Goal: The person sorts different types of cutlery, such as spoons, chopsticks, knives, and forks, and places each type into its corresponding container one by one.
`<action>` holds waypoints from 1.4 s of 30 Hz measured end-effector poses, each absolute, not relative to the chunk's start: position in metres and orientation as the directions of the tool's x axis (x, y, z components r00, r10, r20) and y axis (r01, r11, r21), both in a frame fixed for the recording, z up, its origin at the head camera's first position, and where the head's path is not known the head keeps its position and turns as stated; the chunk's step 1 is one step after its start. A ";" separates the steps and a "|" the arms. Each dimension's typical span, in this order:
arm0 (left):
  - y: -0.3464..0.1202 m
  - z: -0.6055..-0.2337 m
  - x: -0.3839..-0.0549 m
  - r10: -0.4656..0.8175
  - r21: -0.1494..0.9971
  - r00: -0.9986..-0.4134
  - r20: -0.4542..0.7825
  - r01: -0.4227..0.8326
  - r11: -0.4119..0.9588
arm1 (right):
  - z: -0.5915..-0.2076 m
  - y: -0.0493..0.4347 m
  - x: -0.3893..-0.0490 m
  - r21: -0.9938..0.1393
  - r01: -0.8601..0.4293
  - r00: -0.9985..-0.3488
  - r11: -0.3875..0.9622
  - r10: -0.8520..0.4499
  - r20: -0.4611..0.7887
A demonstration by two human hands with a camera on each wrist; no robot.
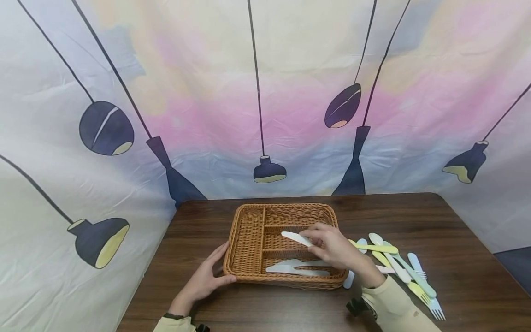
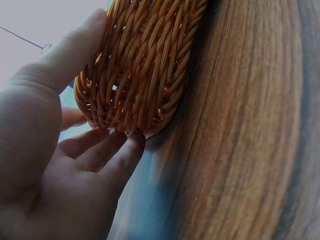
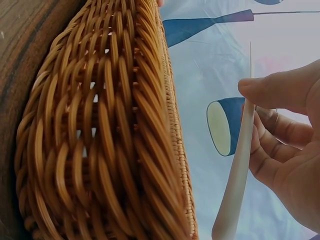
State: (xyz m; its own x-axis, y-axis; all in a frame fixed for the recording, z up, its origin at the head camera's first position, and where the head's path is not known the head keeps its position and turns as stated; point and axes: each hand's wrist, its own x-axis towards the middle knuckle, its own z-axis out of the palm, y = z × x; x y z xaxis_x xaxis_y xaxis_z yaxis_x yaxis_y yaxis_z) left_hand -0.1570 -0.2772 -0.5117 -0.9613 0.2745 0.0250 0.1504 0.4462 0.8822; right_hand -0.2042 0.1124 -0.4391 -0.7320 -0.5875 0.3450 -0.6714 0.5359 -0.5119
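A brown wicker basket [image 1: 264, 216] with divided compartments sits on the table. My left hand [image 1: 207, 275] holds its front left corner, thumb at the front and fingers along the left side; the left wrist view shows the fingertips against the weave [image 2: 135, 75]. Over the compartments on the right, my right hand [image 1: 332, 244] pinches a white plastic knife [image 1: 295, 238] between thumb and fingers, its blade pointing left. The right wrist view shows this knife [image 3: 237, 175] above the rim. Pale knives [image 1: 290, 269] lie in the front right compartment, their right ends partly hidden.
Right of the basket lies a loose pile of plastic forks [image 1: 419, 291], spoons [image 1: 376, 239] and other cutlery in yellow, green, white and blue. One pale handle [image 1: 348, 279] shows beside the basket's front right corner. A printed cloth [image 1: 298, 138] hangs behind the wooden table [image 1: 178, 249].
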 end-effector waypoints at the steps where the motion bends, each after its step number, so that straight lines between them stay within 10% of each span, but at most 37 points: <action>1: -0.277 -0.512 -0.157 0.277 0.883 -0.961 0.027 0.152 0.444 | -0.439 0.112 -0.204 -0.517 -0.669 -0.733 0.534 -0.588 0.341; 42: -0.277 -0.511 -0.156 0.260 0.873 -0.965 0.018 0.142 0.467 | -0.447 0.103 -0.198 -0.541 -0.664 -0.717 0.516 -0.644 0.265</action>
State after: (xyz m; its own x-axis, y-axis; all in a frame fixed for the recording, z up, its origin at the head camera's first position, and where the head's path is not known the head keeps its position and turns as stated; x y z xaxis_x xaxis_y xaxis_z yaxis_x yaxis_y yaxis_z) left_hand -0.1563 -0.2771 -0.5112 -0.9655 0.2599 0.0178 0.1418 0.4669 0.8729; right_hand -0.1983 0.1026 -0.4469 -0.7174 -0.6443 0.2651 -0.6637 0.5162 -0.5413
